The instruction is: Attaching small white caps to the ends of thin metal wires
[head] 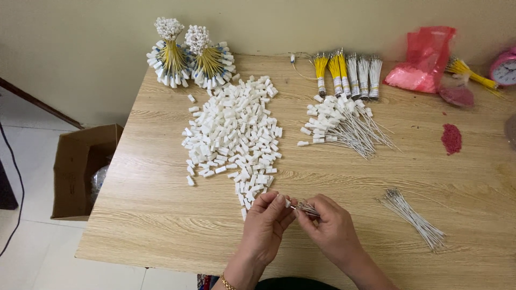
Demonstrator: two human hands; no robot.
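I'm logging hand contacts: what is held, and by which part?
Both hands, left hand and right hand, pinch a thin wire near its metal end.

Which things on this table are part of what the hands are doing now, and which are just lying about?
In use:
left hand
right hand
thin wires pinched between both hands
pile of white plastic caps
loose white wires
capped wires

Lying about:
pink bag
alarm clock
red grains
cardboard box
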